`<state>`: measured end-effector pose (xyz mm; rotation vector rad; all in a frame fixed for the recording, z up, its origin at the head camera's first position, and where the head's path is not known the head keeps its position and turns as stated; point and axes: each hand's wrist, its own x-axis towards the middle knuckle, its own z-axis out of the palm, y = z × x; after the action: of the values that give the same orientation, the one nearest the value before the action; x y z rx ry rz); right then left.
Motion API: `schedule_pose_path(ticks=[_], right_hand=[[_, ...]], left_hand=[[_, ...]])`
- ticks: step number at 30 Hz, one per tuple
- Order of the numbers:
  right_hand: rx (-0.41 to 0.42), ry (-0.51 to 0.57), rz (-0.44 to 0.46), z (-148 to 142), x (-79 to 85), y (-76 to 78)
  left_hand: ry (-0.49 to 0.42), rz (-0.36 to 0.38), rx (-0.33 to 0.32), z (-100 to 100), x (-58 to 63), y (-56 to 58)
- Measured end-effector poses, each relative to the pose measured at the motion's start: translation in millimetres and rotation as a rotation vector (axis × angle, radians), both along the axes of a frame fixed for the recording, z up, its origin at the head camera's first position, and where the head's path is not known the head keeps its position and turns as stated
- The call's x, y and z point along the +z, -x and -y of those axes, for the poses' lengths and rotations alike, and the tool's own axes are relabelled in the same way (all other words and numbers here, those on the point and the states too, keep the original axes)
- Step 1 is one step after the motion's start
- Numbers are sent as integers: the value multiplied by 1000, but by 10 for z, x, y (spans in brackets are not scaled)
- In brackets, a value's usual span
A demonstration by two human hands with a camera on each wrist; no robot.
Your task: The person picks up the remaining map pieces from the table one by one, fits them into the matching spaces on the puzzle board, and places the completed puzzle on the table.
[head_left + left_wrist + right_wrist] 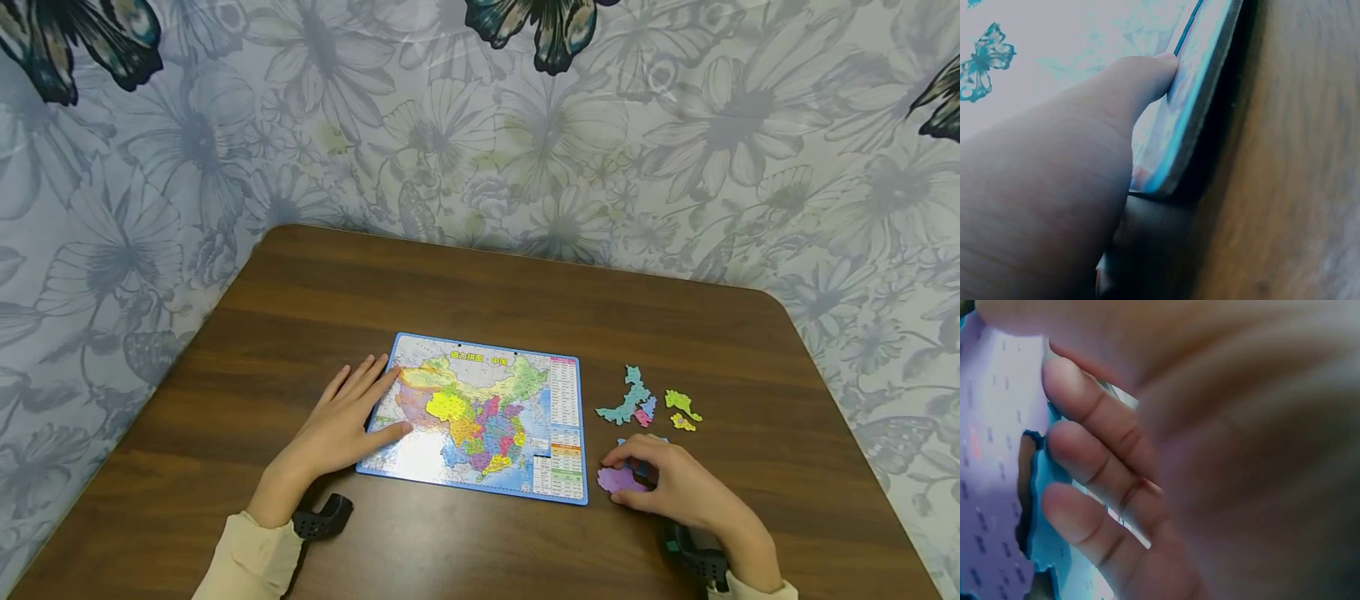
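A map puzzle board (408, 450) with a blue border and a colourful map of China lies flat on the table. My left hand (337, 437) rests on its left side, fingers spread and straight. In the left wrist view the thumb (1147, 75) lies on the board near its edge. Right of the board, my right hand (678, 483) pinches a purple puzzle piece (617, 480) between thumb and curled fingers. The right wrist view shows this purple piece close up, with a blue piece (1050, 519) beside it near the fingertips. My hand partly hides these pieces in the head view.
Beyond my right hand lie a teal piece (626, 404), a small pink piece (642, 418), a light green piece (681, 403) and a yellow piece (682, 422). The wooden table (450, 275) ends at a floral wall covering (525, 150).
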<state>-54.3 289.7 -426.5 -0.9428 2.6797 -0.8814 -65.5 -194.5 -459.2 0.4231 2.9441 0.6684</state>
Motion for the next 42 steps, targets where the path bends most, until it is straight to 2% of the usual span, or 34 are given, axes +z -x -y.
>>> schedule_pose_path(ticks=[12,25,34,42], right_hand=[[-13,23,-95,57,-26,-2],[-32,52,-132,147,-30,21],[-63,91,-192,193,-74,27],[-17,127,-258,310,-141,49]], left_hand=[[-10,-2,-5,-3,1,-1],[-10,2,3,1,20,-15],[-9,2,-2,-16,23,-25],[-12,2,3,-13,28,-20]])
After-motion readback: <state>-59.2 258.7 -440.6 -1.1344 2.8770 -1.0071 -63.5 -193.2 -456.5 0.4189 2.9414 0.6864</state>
